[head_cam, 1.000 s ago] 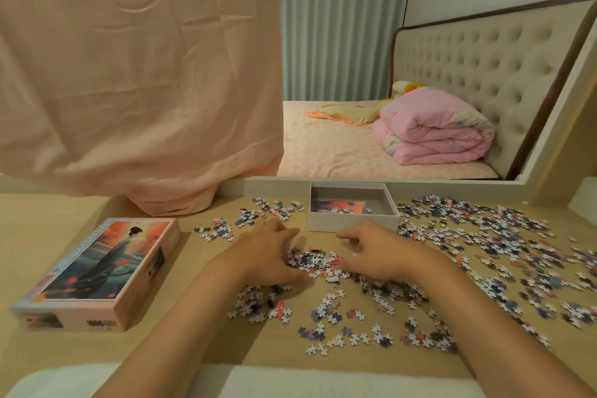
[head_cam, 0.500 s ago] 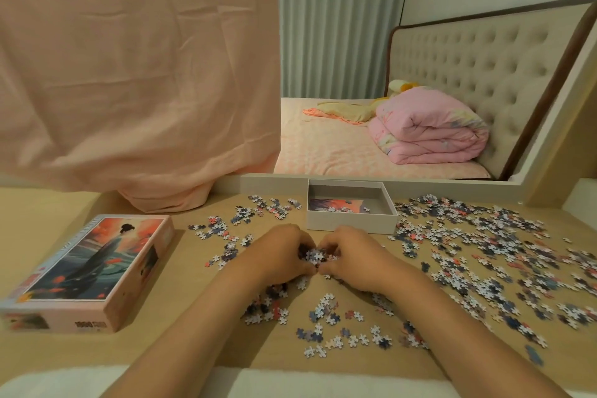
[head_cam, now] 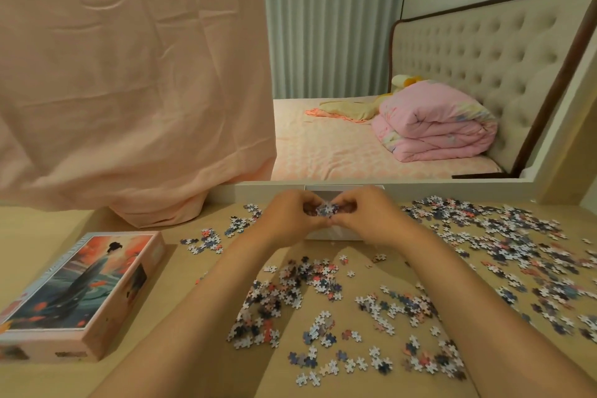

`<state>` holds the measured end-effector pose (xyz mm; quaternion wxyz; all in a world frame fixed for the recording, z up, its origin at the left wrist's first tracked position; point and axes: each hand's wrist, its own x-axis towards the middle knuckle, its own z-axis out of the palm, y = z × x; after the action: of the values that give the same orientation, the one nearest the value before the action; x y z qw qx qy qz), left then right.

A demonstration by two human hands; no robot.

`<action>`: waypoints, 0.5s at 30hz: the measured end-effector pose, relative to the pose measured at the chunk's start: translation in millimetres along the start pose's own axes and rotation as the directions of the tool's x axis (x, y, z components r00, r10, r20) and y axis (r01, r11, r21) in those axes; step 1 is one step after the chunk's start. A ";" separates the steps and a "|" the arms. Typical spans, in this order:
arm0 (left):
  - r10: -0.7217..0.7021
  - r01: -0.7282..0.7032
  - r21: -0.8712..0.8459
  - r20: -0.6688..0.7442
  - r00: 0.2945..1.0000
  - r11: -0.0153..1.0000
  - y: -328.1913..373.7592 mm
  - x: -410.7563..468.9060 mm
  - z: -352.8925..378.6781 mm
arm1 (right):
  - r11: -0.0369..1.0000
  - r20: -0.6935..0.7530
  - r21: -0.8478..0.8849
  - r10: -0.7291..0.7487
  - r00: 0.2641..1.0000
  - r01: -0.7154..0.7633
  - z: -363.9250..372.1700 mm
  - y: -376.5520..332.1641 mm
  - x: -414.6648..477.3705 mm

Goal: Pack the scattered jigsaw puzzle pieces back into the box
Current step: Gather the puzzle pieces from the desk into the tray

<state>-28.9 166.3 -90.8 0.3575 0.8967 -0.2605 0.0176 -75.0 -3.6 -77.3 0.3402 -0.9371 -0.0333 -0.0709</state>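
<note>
The left hand [head_cam: 284, 220] and right hand [head_cam: 368, 220] meet over the white box [head_cam: 336, 234], cupped knuckle to knuckle with fingers curled round a clump of puzzle pieces [head_cam: 326, 209] held between them. Only the box's front wall below the wrists and a strip of rim beyond the fingers show; its inside is hidden. Just beyond the grip runs a white ledge [head_cam: 452, 186], leaving little room that way. Left of the grip a few pieces lie on the table [head_cam: 48, 223], then it is bare as far as the printed lid [head_cam: 80, 294], which lies flat and well apart. Right of the grip and nearer the body, scattered pieces [head_cam: 504, 242] cover the smooth tan top thickly, thinning between the forearms. A creased peach cloth [head_cam: 129, 74] hangs beyond on the left. Past the ledge a bed [head_cam: 323, 152] carries a folded pink quilt [head_cam: 433, 126] against a tufted headboard [head_cam: 484, 52], with pleated curtains [head_cam: 323, 26] behind.
</note>
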 end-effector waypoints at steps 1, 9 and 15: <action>0.019 -0.019 0.009 -0.010 1.000 1.000 5.7 9.5 0.8 | 1.000 -0.038 -0.010 0.000 0.999 -0.001 -4.9 4.4 3.7; 0.078 -0.085 0.158 0.051 0.996 0.984 3.6 50.6 35.6 | 0.951 -0.040 -0.308 0.025 0.999 -0.036 -5.7 52.7 18.2; 0.142 -0.133 0.207 -0.031 0.989 0.969 -12.9 40.8 32.4 | 0.953 -0.043 -0.299 -0.068 0.997 0.053 -2.1 48.6 17.0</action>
<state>7.6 134.6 -114.1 0.2674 0.9077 -0.3108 0.0893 -53.1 -42.0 -103.8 0.1938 -0.9739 -0.0419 -0.1102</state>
